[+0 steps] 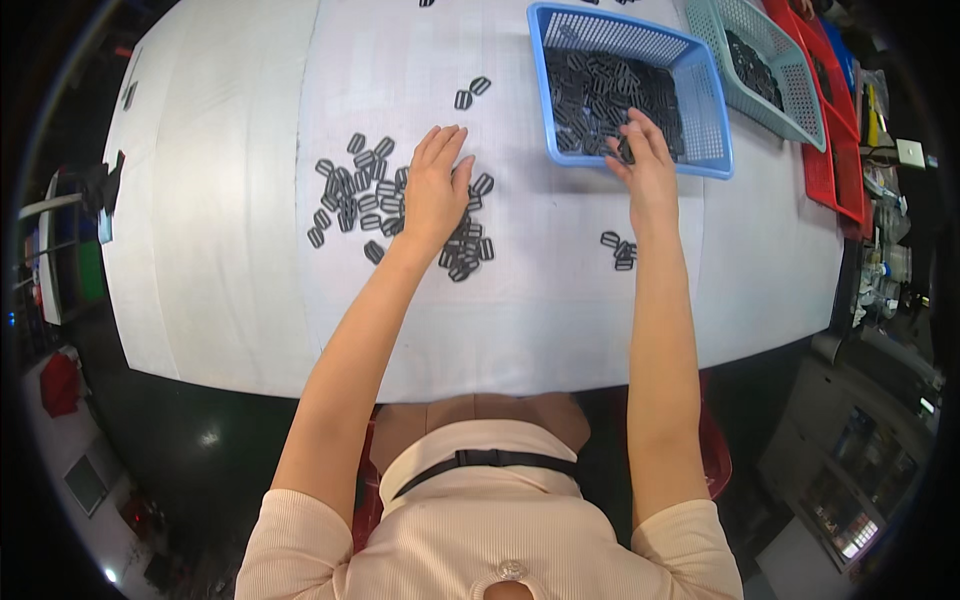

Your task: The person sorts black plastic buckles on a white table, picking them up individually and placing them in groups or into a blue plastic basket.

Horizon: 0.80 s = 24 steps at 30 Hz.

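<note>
Small black plastic slide buckles, each with slots, lie in a loose pile (350,195) on the white table. My left hand (435,195) rests over the right part of this pile, its fingers stretched out and pointing away from me; what lies under the palm is hidden. At the near rim of a blue plastic basket (640,172), my right hand (650,175) reaches in with thumb and fingers apart. Many black buckles (600,95) fill the bottom of that basket. Dark pieces show between the right thumb and fingers, seemingly buckles in the basket behind them.
A few buckles (622,250) lie below the basket beside my right forearm, and two more (472,93) sit beyond my left hand. To the right stand a pale green basket (805,115) holding black pieces and red trays (848,190). The table's front edge (500,396) curves before me.
</note>
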Tool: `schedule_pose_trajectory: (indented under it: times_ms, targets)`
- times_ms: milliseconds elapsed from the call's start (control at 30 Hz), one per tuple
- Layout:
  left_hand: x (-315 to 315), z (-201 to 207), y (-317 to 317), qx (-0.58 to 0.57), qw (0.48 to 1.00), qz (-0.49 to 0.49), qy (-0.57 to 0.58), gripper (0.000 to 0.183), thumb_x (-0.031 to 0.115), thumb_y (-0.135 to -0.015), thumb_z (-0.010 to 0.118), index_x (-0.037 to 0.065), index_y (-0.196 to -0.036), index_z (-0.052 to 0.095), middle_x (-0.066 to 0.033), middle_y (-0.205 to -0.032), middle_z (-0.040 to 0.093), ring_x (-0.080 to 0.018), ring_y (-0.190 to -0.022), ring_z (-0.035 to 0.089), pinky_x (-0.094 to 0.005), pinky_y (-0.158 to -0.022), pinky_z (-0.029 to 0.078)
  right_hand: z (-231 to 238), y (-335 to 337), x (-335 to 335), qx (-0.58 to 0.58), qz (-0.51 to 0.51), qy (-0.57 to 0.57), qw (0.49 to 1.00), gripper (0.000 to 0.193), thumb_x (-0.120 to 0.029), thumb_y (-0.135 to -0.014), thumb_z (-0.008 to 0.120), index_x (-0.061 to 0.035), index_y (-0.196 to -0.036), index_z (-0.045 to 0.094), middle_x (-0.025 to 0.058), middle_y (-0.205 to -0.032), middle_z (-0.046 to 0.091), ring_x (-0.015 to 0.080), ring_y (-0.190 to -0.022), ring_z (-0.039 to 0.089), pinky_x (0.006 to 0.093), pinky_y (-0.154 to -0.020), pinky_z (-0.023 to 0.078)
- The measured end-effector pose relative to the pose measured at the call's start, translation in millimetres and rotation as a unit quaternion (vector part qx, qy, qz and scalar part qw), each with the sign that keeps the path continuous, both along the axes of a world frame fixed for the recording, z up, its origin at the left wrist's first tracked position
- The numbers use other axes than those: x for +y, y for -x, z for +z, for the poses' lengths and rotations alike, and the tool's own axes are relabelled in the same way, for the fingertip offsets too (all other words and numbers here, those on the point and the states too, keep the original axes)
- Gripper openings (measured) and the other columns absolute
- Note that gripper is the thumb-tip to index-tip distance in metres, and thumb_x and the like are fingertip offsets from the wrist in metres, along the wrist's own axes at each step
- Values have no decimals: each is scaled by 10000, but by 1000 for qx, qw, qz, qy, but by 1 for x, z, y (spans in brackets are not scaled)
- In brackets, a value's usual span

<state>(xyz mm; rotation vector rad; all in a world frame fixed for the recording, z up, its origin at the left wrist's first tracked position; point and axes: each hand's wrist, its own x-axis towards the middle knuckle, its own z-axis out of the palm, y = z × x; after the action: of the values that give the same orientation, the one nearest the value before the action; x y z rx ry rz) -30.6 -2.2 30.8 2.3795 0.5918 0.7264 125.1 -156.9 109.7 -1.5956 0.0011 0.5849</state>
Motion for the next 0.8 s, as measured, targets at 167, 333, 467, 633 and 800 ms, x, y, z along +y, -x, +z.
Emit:
schedule_pose_trajectory:
  times_ms: [167, 333, 467, 633, 800]
  targets:
    - [37, -25, -56, 95, 994, 48, -28, 374, 187, -757, 606, 81, -1109, 534, -105, -1121, 503, -274, -979, 477, -364, -774, 443, -19, -19, 23, -379, 70, 199, 901, 429, -214, -804, 547, -31, -1177, 439, 195, -1163, 413, 321, -1098, 403, 366, -935, 317]
    - [49, -43, -89, 121, 979, 33, -159, 388, 246, -737, 626, 139, -1103, 551, -53, -941, 512, -229, -860, 502, -346, -689, 461, -43, -4, 37, -396, 64, 216, 890, 387, -156, -784, 550, -39, -1141, 457, 186, -1152, 415, 336, -1109, 391, 387, -917, 329]
    - [66, -53, -94, 79, 982, -19, -173, 277, 199, -746, 596, 128, -1012, 565, -42, -806, 462, -186, -733, 503, -317, -608, 473, -50, 8, 41, -491, 77, 266, 826, 341, -132, -782, 535, -60, -1111, 479, 160, -1140, 425, 326, -1109, 392, 422, -897, 334]
    - [82, -58, -103, 122, 958, -39, -258, 115, 110, -786, 496, 61, -890, 496, -40, -788, 451, -184, -726, 519, -283, -539, 485, -50, 42, 34, -629, 204, 109, 742, 345, -49, -686, 568, -73, -1028, 529, 86, -1075, 471, 272, -978, 483, 381, -793, 395]
    - [92, -58, -107, 157, 959, -24, -235, 83, 104, -792, 455, 50, -855, 455, -68, -757, 501, -219, -726, 548, -329, -500, 482, -84, 67, 53, -449, 323, 189, 812, 296, -33, -661, 589, -67, -951, 535, 69, -902, 488, 240, -869, 500, 350, -705, 429]
